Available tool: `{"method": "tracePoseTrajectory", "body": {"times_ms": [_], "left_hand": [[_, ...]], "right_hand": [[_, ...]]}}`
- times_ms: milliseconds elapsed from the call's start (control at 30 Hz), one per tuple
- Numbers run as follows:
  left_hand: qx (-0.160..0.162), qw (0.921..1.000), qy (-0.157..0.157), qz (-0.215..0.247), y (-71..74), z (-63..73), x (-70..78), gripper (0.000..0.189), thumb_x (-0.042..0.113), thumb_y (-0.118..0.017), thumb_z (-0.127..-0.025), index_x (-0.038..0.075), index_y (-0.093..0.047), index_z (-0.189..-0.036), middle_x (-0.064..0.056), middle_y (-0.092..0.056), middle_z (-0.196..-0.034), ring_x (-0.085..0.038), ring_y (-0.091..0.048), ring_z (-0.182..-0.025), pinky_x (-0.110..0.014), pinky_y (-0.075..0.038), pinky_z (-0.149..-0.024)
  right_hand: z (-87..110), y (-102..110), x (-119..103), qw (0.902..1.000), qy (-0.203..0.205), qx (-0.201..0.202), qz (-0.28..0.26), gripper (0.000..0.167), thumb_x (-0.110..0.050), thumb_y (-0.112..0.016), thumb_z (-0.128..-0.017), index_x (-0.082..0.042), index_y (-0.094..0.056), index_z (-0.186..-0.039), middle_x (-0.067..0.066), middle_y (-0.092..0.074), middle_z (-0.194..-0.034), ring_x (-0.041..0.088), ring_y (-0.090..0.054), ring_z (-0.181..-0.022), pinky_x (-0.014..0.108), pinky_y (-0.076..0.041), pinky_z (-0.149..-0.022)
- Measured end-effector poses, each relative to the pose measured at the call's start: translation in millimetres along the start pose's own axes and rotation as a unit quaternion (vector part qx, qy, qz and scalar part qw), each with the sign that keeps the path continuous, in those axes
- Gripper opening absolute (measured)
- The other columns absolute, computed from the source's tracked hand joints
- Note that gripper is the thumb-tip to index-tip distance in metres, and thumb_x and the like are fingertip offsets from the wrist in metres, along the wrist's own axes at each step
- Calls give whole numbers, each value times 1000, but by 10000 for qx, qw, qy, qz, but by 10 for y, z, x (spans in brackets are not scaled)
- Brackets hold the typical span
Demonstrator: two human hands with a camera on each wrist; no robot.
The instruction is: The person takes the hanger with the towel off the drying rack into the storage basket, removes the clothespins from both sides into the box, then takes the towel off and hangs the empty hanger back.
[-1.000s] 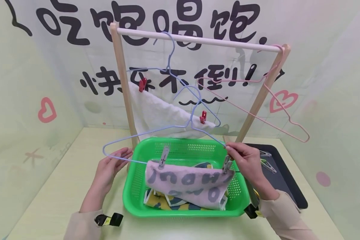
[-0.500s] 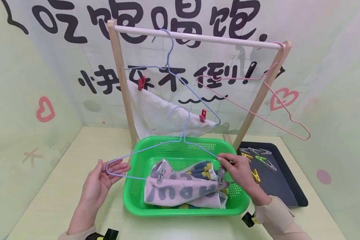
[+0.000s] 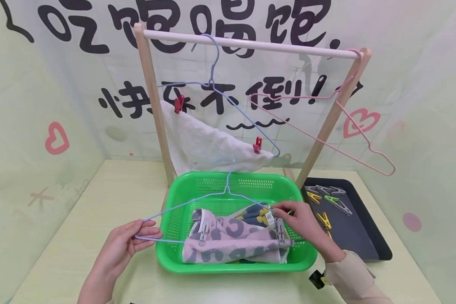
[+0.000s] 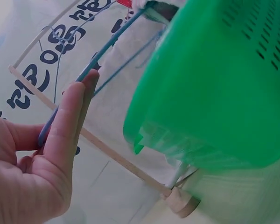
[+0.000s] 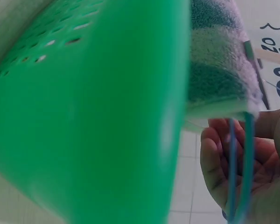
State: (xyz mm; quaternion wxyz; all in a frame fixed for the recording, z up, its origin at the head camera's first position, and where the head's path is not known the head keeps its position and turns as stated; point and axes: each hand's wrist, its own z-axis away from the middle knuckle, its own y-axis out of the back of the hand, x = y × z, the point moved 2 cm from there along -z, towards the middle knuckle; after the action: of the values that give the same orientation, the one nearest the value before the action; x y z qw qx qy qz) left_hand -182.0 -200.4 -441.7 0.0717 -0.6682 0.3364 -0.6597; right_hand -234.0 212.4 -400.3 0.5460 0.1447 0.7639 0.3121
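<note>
A blue wire hanger (image 3: 227, 189) is held over a green plastic basket (image 3: 228, 268), tilted with its hook toward the far side. A pink towel with grey markings (image 3: 232, 249) lies folded over its bottom bar, inside the basket's outline; whether the towel rests on what is below is unclear. Two grey clothespins, one at left (image 3: 204, 233) and one at right (image 3: 279, 231), clip the towel to the bar.

The left hand (image 3: 127, 242) holds the hanger's left corner between thumb and fingers, the other fingers spread toward the basket. The right hand (image 3: 297, 218) pinches the hanger's right arm with thumb and forefinger, just beside the right clothespin.

On the far side of the pink towel, a blue-and-yellow cloth (image 3: 255, 214) with a white label (image 3: 270, 218) lies in the basket. To the right, a black tray (image 3: 359, 236) holds grey, yellow and green clothespins.

At the far side stands a wooden rack with a white rail (image 3: 247, 44). On the rail's left half hangs a second blue hanger (image 3: 211, 82) with a white towel (image 3: 205, 135) fastened by two red clips (image 3: 179, 104); at its right end hangs a pink hanger (image 3: 337, 98).
</note>
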Motion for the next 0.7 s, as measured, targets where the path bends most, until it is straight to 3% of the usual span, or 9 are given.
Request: {"method": "tracePoseTrajectory", "body": {"times_ms": [167,267,500,700], "left_hand": [[-263,9981,-7,561,14,26,-3,46,3,-20,-104,-5,-65,-109,-17,-69,-100,-26,-66,-96,-31,-52,-82],[-330,9966,8,758,19,31,0,47,3,-19,-104,-6,-65,-109,-18,-69,-101,-26,-66,-97,-30,-52,-83],[-395,9953,33,879,6,26,8,47,3,-18,-104,-7,-64,-110,-19,-68,-102,-26,-65,-98,-31,-51,-83],[-334,9960,88,825,-4,16,0,48,3,-18,-104,-6,-65,-109,-18,-69,-101,-26,-66,-97,-31,-51,-83]], "right_hand": [[71,115,3,9941,1011,338,192,12,-1,-65,-86,-9,-73,-92,0,-67,-89,9,-55,-79,24,-47,-62],[113,169,-3,9899,1344,223,388,13,-1,-69,-82,-11,-74,-90,-5,-63,-87,10,-49,-82,28,-43,-64],[133,174,-21,9922,1145,-344,347,12,-7,-70,-82,-9,-74,-93,-6,-58,-86,14,-47,-80,29,-41,-66],[121,152,-3,9940,723,-532,-621,9,-2,-66,-85,-3,-72,-91,-3,-59,-82,12,-46,-72,26,-38,-58]]}}
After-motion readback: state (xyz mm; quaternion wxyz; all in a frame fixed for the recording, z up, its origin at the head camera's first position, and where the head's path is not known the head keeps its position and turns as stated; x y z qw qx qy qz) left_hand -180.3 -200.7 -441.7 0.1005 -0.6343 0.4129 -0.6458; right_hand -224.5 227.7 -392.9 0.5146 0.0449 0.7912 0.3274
